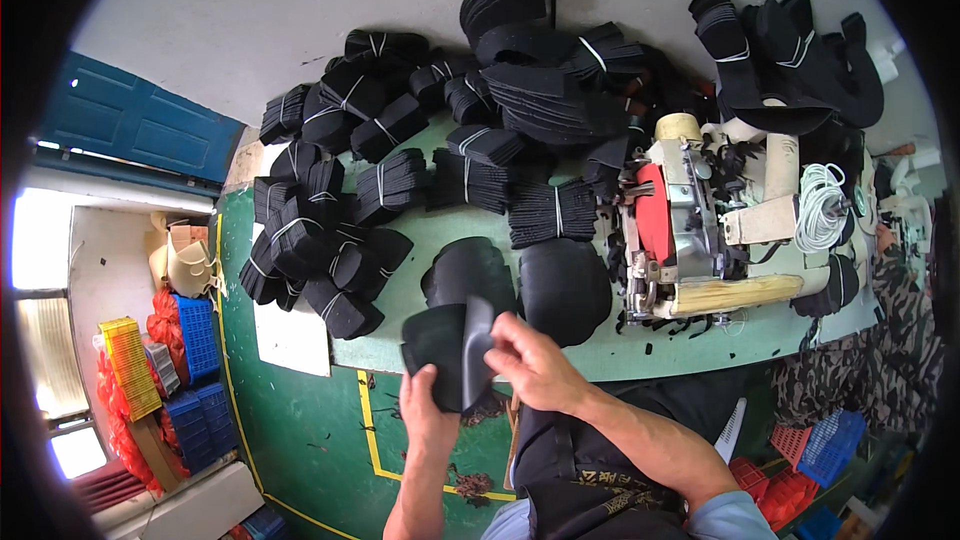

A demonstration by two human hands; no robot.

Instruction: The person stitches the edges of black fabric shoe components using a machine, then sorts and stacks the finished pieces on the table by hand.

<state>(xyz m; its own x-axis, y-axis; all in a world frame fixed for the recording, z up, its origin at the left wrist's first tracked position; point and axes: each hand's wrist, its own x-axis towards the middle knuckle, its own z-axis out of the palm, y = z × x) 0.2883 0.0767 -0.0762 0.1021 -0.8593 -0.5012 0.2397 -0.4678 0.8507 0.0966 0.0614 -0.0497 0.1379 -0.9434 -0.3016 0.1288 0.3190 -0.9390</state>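
Note:
Just off the table's front edge, my left hand [430,410] grips a black, smooth, rounded flat piece [432,345] from below, thumb on its face. My right hand [532,365] pinches the edge of a second black piece [478,335], which stands bent up against the first and looks slightly blurred. I cannot tell whether the two pieces are separate or one folded sheet. Behind them on the table lie two piles of similar black pieces, a left pile [470,268] and a right pile [564,290].
Several black bundles tied with white bands [390,185] cover the table's back left. At right stands a machine [700,220] with a red guard and a coil of white cord [822,208]. Yellow [130,365] and blue crates [198,420] stand at the far left.

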